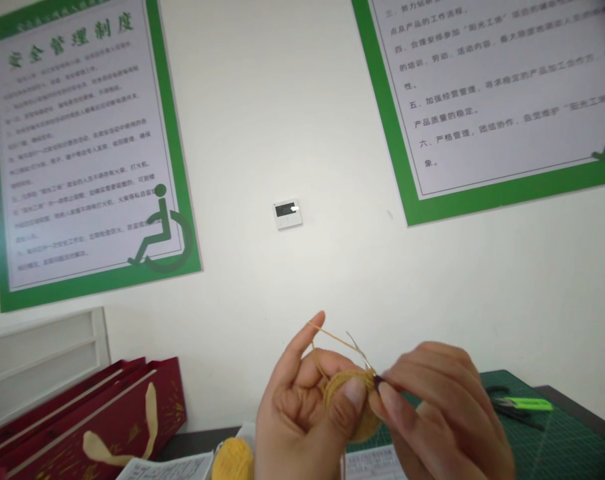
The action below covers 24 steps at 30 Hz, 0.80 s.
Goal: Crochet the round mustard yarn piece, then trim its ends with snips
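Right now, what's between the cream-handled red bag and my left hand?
In the head view, a yellow yarn ball and printed paper lie between the bag and your left hand.

A craft workshop, from the crochet work (364, 425), cutting mat (565, 437) and rule posters (87, 153)

The bare left hand (307, 417) stands upright, palm turned inward, its index finger (293, 357) raised and slightly bent – the tip pointing up and rightward. The middle finger (327, 360) curves over below it, the others fold toward the palm, and the thumb (343, 410) presses across the front. The bare right hand (445, 407) leans in opposite, its fingers bent in a tight pinch – the tips just beside the left thumb.
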{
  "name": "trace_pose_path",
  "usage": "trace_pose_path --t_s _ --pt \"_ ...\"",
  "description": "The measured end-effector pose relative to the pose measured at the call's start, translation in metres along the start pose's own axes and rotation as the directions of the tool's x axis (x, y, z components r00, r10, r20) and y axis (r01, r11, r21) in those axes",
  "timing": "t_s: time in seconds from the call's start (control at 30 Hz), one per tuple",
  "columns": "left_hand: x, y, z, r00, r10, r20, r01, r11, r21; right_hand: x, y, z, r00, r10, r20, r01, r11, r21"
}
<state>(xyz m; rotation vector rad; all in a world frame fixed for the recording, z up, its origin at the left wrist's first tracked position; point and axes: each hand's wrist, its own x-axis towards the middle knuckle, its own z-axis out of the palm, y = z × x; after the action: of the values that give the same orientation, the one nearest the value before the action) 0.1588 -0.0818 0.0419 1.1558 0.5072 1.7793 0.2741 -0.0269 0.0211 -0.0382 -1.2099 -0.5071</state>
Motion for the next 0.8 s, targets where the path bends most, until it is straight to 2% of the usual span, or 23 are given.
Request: trace_pose_path --t_s 0.03,0.07,0.13,0.2,0.23,0.3,0.4,0.47,0.53,0.6,0.67,0.7,0.73,0.77,0.8 --pt "0.001 0.0 -0.002 0.997 -0.066 0.042 0.068 0.996 -0.051 0.0 -0.001 0.002 0.998 -0.025 -0.054 0.026 1.0 0.014" --pt "0.002 0.0 -0.004 0.989 -0.127 0.08 0.135 0.987 -0.09 -0.001 -0.003 0.004 0.995 0.018 -0.094 -0.01 0.996 0.083" --pt "0.004 0.001 -0.008 0.969 -0.216 0.119 0.23 0.966 -0.119 -0.003 -0.009 0.01 0.966 0.247 -0.073 -0.21 0.92 0.332" --pt "0.005 0.004 -0.011 0.961 -0.242 0.13 0.257 0.96 -0.113 -0.005 -0.014 0.013 0.875 0.484 0.036 -0.425 0.728 0.539" --pt "0.006 0.005 -0.011 0.962 -0.235 0.136 0.251 0.962 -0.11 -0.006 -0.016 0.013 0.828 0.555 0.082 -0.488 0.64 0.594" --pt "0.006 0.009 -0.012 0.967 -0.209 0.145 0.226 0.968 -0.109 -0.006 -0.016 0.01 0.765 0.633 0.121 -0.545 0.535 0.645" --pt "0.005 0.013 -0.011 0.969 -0.201 0.142 0.215 0.972 -0.095 -0.003 -0.013 0.005 0.7 0.688 0.191 -0.603 0.426 0.674" --pt "0.005 0.013 -0.012 0.973 -0.188 0.135 0.2 0.977 -0.078 0.0 -0.011 0.005 0.644 0.707 0.292 -0.643 0.294 0.707" --pt "0.005 0.01 -0.012 0.986 -0.118 0.118 0.125 0.991 -0.054 0.003 -0.011 0.005 0.577 0.688 0.441 -0.69 0.122 0.713" --pt "0.006 0.005 -0.013 0.994 -0.029 0.107 0.032 0.999 -0.026 0.005 -0.012 0.006 0.469 0.654 0.594 -0.755 -0.053 0.654" --pt "0.006 0.002 -0.012 0.995 0.028 0.1 -0.027 1.0 -0.008 0.007 -0.013 0.005 0.34 0.649 0.681 -0.808 -0.169 0.564" --pt "0.006 0.0 -0.012 0.995 0.044 0.093 -0.045 0.999 0.0 0.007 -0.014 0.005 0.292 0.664 0.688 -0.824 -0.191 0.534" --pt "0.006 0.0 -0.011 0.995 0.062 0.083 -0.063 0.998 0.009 0.007 -0.014 0.004 0.268 0.682 0.68 -0.835 -0.188 0.517" --pt "0.006 -0.001 -0.01 0.994 0.08 0.069 -0.082 0.996 0.023 0.007 -0.014 0.004 0.266 0.7 0.662 -0.843 -0.165 0.513" --pt "0.005 0.0 -0.01 0.994 0.095 0.056 -0.098 0.994 0.043 0.006 -0.014 0.004 0.286 0.713 0.64 -0.846 -0.126 0.518"
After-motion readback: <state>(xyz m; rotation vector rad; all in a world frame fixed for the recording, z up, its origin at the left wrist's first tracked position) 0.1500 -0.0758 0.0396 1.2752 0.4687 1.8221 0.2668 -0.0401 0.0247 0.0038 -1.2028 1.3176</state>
